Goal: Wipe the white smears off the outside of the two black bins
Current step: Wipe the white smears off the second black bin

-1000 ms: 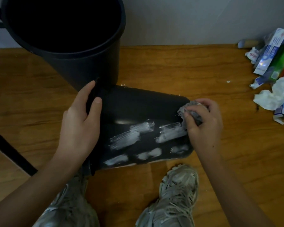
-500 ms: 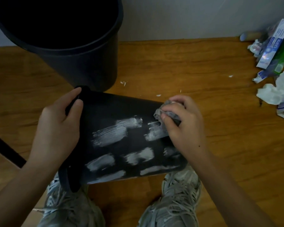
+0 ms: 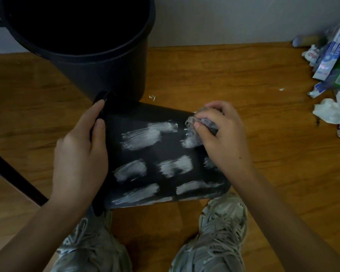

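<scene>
Mid-frame, the tipped bin (image 3: pixel 165 154) has rolled further smears (image 3: pixel 139 138) into view. Left hand (image 3: pixel 81 156) grips its rim; right hand (image 3: pixel 222 138) pinches the wad (image 3: pixel 204 122), back on the upper-right smear. Wiping barely begun.

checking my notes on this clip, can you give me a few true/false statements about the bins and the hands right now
1. The right hand holds a grey cloth against the lying bin. True.
2. The left hand rests flat on the floor. False: its grip is on the lying bin's rim.
3. The lying bin is wiped clean. False: several white smears remain on its side.
4. The second bin stands upright behind it. True.
5. The crumpled tissue lies inside the upright bin. False: it lies on the floor at the right.
</scene>
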The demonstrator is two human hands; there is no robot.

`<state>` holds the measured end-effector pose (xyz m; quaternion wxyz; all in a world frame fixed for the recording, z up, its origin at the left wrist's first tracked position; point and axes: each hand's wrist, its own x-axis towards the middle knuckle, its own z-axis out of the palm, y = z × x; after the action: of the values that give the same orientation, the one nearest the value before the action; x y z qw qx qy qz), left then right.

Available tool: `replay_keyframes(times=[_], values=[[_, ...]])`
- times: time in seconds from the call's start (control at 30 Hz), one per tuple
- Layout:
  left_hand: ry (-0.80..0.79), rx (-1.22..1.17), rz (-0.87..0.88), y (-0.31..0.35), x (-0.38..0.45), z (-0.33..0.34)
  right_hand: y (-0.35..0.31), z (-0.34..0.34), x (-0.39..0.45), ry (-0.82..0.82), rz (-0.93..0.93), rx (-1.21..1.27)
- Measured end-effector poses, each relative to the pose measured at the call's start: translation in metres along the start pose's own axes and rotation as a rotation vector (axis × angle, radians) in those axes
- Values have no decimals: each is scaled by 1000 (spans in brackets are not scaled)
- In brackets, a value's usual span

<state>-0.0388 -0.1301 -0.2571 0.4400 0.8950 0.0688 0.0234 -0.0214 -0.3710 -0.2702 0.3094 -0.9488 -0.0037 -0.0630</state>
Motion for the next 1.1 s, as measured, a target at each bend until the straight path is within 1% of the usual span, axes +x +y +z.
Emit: replay_keyframes(times=[0.13,0.2,0.37,0.57,0.63,0.77,0.83,0.97,1.03,1.1], values=[[11,-14,4,-3,1,1,-7,3,-35,44,-141,-15],[18,-19,7,-5,-3,1,-7,4,-45,64,-178,-4],[26,-33,2,-7,-9,1,-12,6,-19,21,-60,-20],[13,-64,-5,-7,-5,1,-14,8,-48,51,-218,-43],[8,-67,-4,-7,-7,1,-12,7,-48,49,-203,-37],[8,-88,-9,-5,-6,1,-16,13,-23,48,-106,-46],[17,-108,-15,-4,-3,1,-16,14,-23,54,-112,-36],[14,-114,-14,-3,-3,1,-14,7,-49,37,-207,-32],[9,-117,-19,-5,-5,1,-13,6,-47,31,-193,-29],[14,-130,-22,-6,-8,1,-14,10,-32,30,-140,-29]])
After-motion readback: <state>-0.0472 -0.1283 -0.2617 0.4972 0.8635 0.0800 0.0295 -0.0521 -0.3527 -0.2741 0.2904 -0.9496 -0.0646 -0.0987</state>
